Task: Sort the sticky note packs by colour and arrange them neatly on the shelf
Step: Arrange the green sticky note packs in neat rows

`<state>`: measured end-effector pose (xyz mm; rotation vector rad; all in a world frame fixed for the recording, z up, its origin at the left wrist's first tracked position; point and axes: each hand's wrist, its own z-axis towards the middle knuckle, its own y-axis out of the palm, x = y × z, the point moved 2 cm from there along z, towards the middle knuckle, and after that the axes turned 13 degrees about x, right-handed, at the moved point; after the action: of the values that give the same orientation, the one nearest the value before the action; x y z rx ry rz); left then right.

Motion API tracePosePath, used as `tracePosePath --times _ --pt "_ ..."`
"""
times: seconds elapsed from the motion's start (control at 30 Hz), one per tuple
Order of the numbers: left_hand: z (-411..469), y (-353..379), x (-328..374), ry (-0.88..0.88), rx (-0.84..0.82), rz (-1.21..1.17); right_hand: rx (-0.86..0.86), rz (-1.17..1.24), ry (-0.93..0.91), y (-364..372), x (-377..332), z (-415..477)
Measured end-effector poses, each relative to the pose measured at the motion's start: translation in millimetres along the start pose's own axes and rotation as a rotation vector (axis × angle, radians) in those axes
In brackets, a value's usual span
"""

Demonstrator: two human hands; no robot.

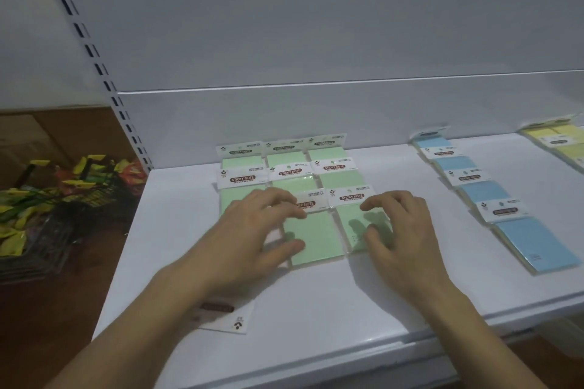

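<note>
On the white shelf (316, 300), flat square green packs (311, 237) under both hands, left hand (252, 240) and right hand (398, 230) fingers spread, gripping nothing, wire basket (47, 230) of glossy wrappers left of shelf

Both forearms are bare, no sleeves; the left hand (252, 230) and right hand (399, 230) wear no rings.
</note>
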<state>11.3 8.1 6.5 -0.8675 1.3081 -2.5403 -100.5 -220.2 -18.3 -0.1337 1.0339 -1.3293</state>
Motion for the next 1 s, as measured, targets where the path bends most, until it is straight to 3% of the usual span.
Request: tracePosePath --times 0.2,0.53,0.6,0.67,0.83,1.0 --pt "-29.8 -47.9 -34.2 -0.107 -0.002 0.085 -0.38 0.018 -0.45 12.2 -43.3 0.9" --pt "-106.3 -58.5 -80.1 -0.319 0.088 0.265 -0.937 -0.015 -0.83 72.0 -141.8 10.9" --pt "-110.4 -53.5 -77.4 -0.352 0.148 0.249 -1.008 -0.046 -0.939 81.6 -151.8 8.0" --pt "-115.5 -50.9 -78.7 -0.375 0.19 0.22 -0.976 -0.07 -1.025 84.5 -155.5 8.7" --pt "-118.2 -50.1 -83.4 -0.441 0.277 0.159 -0.852 -0.13 -0.876 74.3 -154.3 34.6" --pt "-115.6 -49.5 -88.2 -0.405 0.22 0.204 -0.745 0.235 -0.421 55.5 -141.4 50.4"
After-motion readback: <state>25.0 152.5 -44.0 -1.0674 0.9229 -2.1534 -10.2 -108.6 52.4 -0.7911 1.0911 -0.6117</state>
